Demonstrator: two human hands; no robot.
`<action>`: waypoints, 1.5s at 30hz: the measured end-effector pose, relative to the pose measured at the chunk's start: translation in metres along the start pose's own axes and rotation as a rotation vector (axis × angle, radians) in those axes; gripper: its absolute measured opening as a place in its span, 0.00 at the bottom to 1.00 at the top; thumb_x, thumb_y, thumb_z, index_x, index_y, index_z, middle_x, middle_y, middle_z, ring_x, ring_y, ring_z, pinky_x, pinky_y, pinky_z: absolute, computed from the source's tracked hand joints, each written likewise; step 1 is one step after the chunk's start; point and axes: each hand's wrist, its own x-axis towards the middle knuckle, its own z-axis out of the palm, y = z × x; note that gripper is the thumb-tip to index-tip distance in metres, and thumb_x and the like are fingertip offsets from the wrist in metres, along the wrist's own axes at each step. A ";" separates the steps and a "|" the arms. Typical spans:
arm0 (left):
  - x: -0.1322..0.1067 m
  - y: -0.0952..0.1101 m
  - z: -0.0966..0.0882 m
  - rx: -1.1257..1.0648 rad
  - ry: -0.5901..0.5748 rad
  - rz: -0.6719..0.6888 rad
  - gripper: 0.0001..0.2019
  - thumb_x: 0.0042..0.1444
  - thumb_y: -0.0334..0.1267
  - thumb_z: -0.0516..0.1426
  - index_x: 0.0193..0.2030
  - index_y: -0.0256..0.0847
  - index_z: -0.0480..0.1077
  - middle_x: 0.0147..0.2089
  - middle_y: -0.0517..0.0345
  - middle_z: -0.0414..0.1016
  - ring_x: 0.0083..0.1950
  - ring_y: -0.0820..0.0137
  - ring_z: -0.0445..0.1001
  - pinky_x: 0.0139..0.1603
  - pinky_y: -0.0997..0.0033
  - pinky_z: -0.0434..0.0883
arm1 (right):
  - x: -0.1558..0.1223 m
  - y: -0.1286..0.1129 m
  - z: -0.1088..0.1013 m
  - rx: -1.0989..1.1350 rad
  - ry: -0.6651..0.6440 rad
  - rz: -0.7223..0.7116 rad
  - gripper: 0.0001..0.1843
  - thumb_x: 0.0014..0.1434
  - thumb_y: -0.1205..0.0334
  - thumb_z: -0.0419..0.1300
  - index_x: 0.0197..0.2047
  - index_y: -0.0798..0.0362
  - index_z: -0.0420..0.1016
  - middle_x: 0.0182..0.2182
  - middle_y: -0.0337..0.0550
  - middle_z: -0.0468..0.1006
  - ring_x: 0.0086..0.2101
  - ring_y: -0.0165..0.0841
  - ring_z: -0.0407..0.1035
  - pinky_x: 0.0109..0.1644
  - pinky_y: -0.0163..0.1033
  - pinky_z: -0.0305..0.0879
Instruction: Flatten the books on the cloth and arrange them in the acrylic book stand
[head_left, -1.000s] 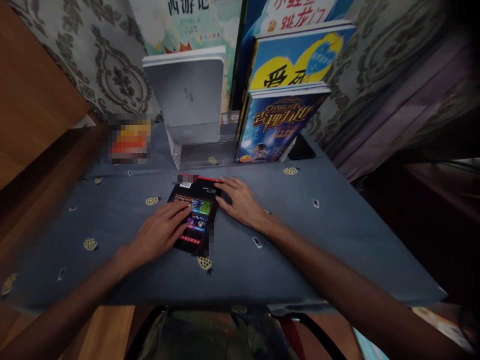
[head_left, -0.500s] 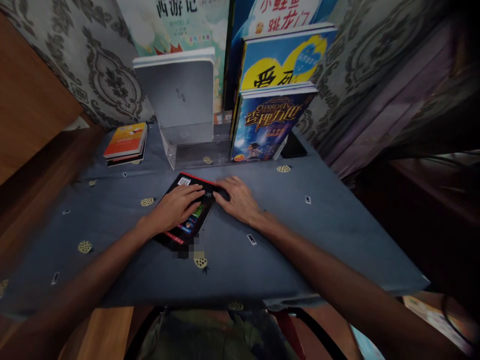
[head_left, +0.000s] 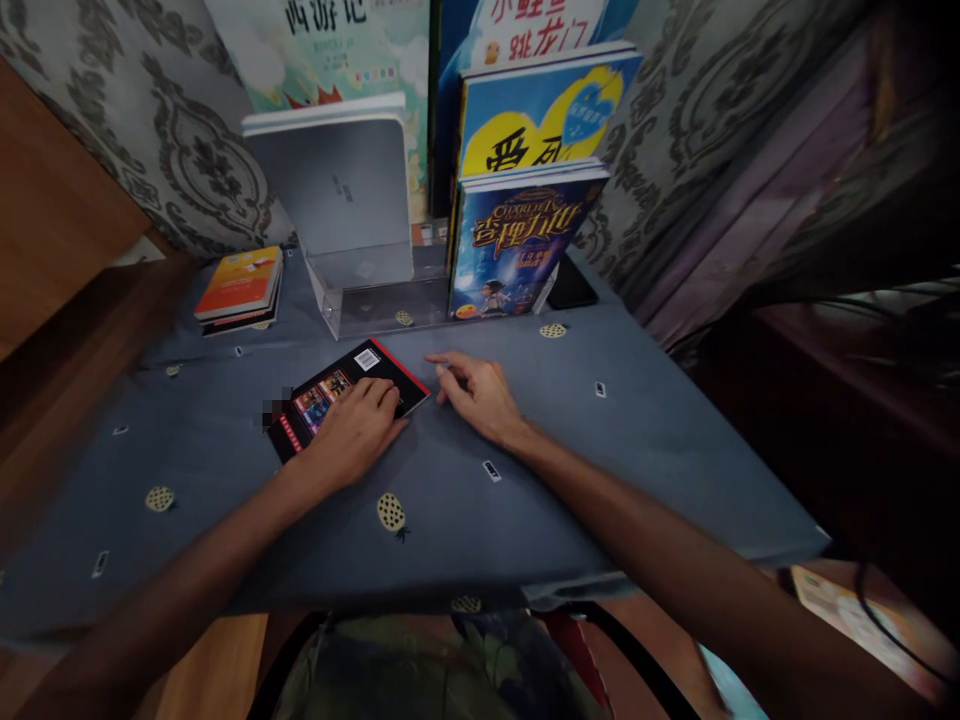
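Grey damask wallpaper point(head_left: 202, 150), blue-clothed table point(head_left: 637, 440), wooden panel point(head_left: 52, 220), dim light

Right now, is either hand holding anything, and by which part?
Nothing is gripped. The left hand lies flat, palm down, on the near right part of the black book. The right hand rests open on the tablecloth beside it.

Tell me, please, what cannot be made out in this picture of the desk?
Head view, all of it:
- black book: the left hand covers part of its cover; a pixelated patch hides one corner.
- tall books at the back: titles cut off by the top edge.
- dark flat object: partly behind the blue book; unclear what it is.
- small print on the black book: too small to read.
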 end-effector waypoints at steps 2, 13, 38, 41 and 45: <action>0.001 -0.001 0.001 0.023 0.005 0.014 0.15 0.71 0.41 0.50 0.49 0.32 0.71 0.53 0.40 0.76 0.54 0.56 0.73 0.52 0.54 0.74 | 0.001 0.002 -0.002 0.002 0.028 0.008 0.17 0.66 0.62 0.52 0.52 0.54 0.79 0.21 0.35 0.77 0.21 0.29 0.67 0.32 0.36 0.64; 0.003 0.002 0.001 0.046 0.011 0.017 0.17 0.72 0.37 0.45 0.49 0.30 0.73 0.52 0.37 0.78 0.53 0.55 0.76 0.50 0.52 0.77 | 0.000 0.001 -0.003 0.015 0.087 0.030 0.17 0.66 0.62 0.53 0.52 0.52 0.78 0.23 0.37 0.80 0.23 0.31 0.70 0.33 0.37 0.67; 0.004 0.007 -0.004 0.068 -0.038 -0.040 0.14 0.70 0.38 0.51 0.50 0.31 0.74 0.54 0.38 0.78 0.53 0.55 0.77 0.49 0.55 0.77 | -0.004 0.005 0.003 -0.281 -0.064 -0.286 0.16 0.68 0.64 0.52 0.53 0.53 0.77 0.36 0.46 0.82 0.38 0.39 0.73 0.48 0.46 0.68; -0.001 -0.004 -0.005 -0.002 -0.049 -0.015 0.15 0.71 0.39 0.50 0.53 0.33 0.74 0.56 0.42 0.78 0.55 0.59 0.76 0.54 0.58 0.75 | -0.003 0.008 0.004 -0.360 -0.097 -0.359 0.15 0.68 0.65 0.52 0.52 0.55 0.77 0.35 0.49 0.82 0.36 0.40 0.73 0.45 0.46 0.67; -0.018 -0.034 -0.007 -0.007 -0.040 -0.099 0.15 0.70 0.39 0.51 0.56 0.35 0.73 0.60 0.44 0.75 0.62 0.56 0.72 0.62 0.53 0.71 | -0.005 0.007 0.003 -0.424 -0.093 -0.394 0.15 0.69 0.65 0.51 0.50 0.55 0.77 0.31 0.48 0.81 0.34 0.39 0.72 0.43 0.44 0.67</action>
